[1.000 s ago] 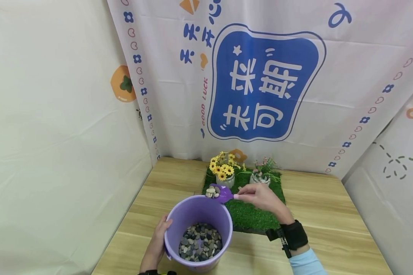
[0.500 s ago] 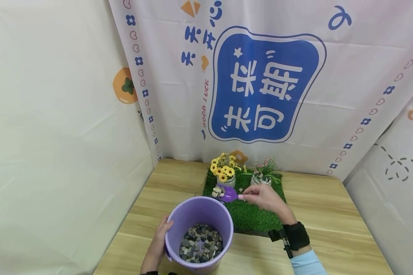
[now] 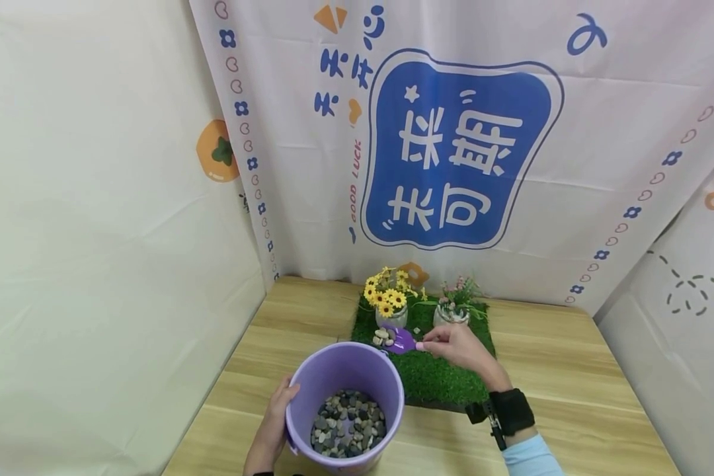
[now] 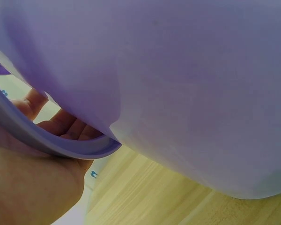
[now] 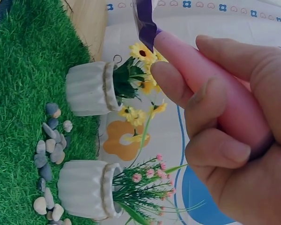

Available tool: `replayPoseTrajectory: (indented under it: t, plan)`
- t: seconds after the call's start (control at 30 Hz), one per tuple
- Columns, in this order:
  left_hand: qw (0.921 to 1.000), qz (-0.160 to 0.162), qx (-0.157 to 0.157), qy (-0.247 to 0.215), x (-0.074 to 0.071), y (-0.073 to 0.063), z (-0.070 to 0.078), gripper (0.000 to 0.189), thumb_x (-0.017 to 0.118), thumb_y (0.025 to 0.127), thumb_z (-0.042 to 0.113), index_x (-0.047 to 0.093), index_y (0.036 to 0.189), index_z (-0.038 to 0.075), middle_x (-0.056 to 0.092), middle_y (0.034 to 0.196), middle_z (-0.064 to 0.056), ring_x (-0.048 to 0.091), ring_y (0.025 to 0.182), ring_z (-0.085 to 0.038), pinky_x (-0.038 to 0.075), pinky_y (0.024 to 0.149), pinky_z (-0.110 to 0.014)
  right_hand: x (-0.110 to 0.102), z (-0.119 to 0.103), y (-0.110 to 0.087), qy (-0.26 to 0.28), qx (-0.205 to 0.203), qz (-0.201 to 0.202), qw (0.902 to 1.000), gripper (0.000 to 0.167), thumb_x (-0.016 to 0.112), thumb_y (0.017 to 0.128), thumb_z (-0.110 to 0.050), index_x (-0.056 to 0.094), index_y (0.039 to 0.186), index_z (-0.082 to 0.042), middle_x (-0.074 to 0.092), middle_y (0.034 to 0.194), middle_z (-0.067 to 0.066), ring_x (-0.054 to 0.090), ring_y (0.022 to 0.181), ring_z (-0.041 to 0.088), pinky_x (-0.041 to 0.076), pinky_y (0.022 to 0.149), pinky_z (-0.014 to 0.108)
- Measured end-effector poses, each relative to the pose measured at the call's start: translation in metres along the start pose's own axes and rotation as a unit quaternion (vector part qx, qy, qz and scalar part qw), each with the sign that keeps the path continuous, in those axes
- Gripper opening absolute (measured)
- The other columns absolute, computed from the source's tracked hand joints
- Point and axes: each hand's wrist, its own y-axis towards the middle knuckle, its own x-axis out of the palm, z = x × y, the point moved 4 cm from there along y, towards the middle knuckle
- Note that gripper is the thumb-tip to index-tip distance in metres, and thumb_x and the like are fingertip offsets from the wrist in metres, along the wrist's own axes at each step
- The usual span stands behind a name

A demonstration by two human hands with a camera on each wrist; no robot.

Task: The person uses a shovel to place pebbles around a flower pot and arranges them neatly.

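Observation:
My right hand grips a small toy shovel by its pink handle, fingers wrapped round it in the right wrist view. Several pale pebbles lie on the purple blade, which is above the grass mat just past the bucket's far rim. With my left hand I hold the purple bucket at its left rim. In the left wrist view that hand reaches through the bucket's curved handle. Grey, black and tan stones cover much of the bucket's bottom.
Beyond the bucket lies a green artificial grass mat. On its back part stand a white pot of yellow flowers and another white pot of pink flowers. A row of pebbles runs before them. Printed cloth hangs behind the wooden table.
The shovel with its pebbles has shifted right, from overlapping the bucket's far rim to above the grass. My left hand stays at the bucket.

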Motion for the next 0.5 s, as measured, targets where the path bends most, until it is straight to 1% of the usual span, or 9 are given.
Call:
replayPoseTrajectory:
  t: [0.13,0.33,0.5]
  plan:
    - [1.0,-0.007,0.001,0.005,0.0,-0.001,-0.001,0.053,0.037,0.103,0.035,0.037,0.143,0.002,0.045,0.139,-0.029,0.055,0.116,-0.035,0.047,0.093,-0.046,0.002,0.004,0.0,0.001,0.009,-0.001,1.0,0.022,0.068,0.092,-0.037,0.074,0.104,-0.02,0.062,0.062,-0.003,0.039,0.042,0.009,0.036,0.042,0.023]
    - [1.0,-0.008,-0.004,0.002,0.0,0.001,-0.002,0.052,0.038,0.102,0.036,0.038,0.143,0.003,0.045,0.139,-0.028,0.053,0.118,-0.038,0.047,0.093,-0.046,0.004,0.012,0.0,0.008,0.024,0.003,0.9997,0.021,0.068,0.091,-0.036,0.074,0.105,-0.021,0.063,0.064,-0.002,0.037,0.042,0.01,0.034,0.042,0.023]
    - [1.0,-0.008,-0.003,0.001,0.001,0.0,-0.002,0.052,0.037,0.102,0.035,0.038,0.143,0.002,0.045,0.139,-0.029,0.052,0.12,-0.041,0.047,0.094,-0.048,0.006,0.019,0.001,0.014,0.024,0.008,0.9996,0.023,0.069,0.09,-0.038,0.074,0.105,-0.021,0.063,0.063,-0.002,0.037,0.042,0.01,0.034,0.041,0.023]
